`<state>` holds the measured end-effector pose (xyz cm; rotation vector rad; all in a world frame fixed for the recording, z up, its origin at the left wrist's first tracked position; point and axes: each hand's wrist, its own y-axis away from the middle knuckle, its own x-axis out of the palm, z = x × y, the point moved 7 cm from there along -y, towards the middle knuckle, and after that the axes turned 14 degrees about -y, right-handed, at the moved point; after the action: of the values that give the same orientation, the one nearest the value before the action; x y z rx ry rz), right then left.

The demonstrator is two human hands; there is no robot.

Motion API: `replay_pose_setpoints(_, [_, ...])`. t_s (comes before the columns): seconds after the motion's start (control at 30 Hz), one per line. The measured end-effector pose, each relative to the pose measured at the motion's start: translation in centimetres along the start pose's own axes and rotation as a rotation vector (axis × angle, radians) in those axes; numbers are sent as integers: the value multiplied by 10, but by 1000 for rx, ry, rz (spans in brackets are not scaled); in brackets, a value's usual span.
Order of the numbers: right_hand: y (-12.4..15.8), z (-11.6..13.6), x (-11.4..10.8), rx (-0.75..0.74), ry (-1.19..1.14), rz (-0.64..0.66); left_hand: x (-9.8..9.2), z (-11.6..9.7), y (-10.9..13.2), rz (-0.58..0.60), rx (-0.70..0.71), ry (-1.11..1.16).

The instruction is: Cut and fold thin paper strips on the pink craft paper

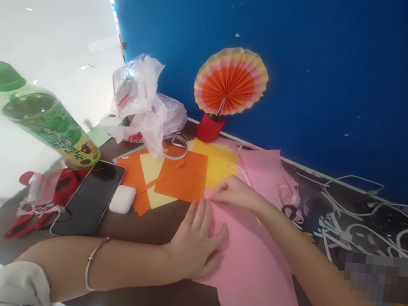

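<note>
A large pink paper sheet lies on the dark table under both hands, a pale yellow strip along its near edge. My left hand rests flat on the sheet's left side with fingers spread. Close beyond it, my right hand pinches the far left edge of the pink paper. Orange paper and yellow paper lie just past the fingertips. Behind them a round folded paper fan in orange, pink and yellow stands in a red holder.
To the left are a green-capped drink bottle, a phone and a white earbud case. White plastic bags and a tape roll sit farther back. Scissors, paper scraps and white cables lie on the right. A blue wall rises behind.
</note>
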<state>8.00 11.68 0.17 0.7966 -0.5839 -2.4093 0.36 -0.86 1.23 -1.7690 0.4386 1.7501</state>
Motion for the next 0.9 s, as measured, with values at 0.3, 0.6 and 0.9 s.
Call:
replay_pose_setpoints(0.3, [-1, -5, 1, 6, -3, -5, 2, 1, -3, 22, 10, 15])
replay_pose_setpoints(0.6, [23, 20, -3, 26, 46, 33, 1, 2, -4, 19, 23, -43])
replay_pose_setpoints(0.9, [38, 26, -22, 55, -134, -15, 2, 2, -6, 88, 34, -47])
